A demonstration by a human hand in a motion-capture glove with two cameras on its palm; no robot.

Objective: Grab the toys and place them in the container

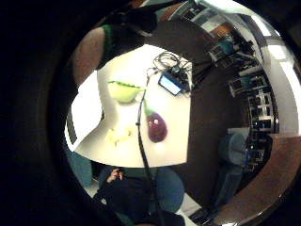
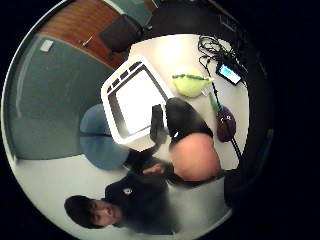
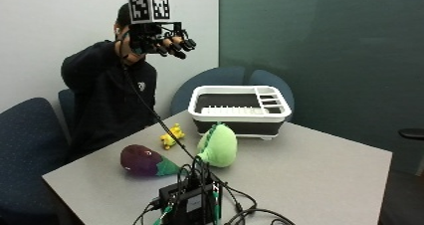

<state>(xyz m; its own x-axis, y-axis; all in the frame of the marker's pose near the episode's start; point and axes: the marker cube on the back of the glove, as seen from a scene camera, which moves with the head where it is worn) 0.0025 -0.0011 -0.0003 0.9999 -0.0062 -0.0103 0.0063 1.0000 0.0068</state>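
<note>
Outside view: set past the desk's (image 3: 318,170) corner by the black box (image 3: 189,205), facing the seated person; near.
Little-finger palm view: high over the desk (image 1: 174,127), looking down; far.
Thumb palm view: same height, turned toward the rack (image 2: 132,102) edge.
Shared: rack (image 3: 240,109), green toy (image 3: 218,144) (image 2: 191,84) (image 1: 124,91), purple toy (image 3: 142,161) (image 2: 225,124) (image 1: 156,127).

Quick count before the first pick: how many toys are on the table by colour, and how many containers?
Purple plush toy: 1
Green plush toy: 1
Small yellow toy: 1
White container: 1, with no toy inside
Total: 4 things, 3 of them toys, all lying on the table
</note>
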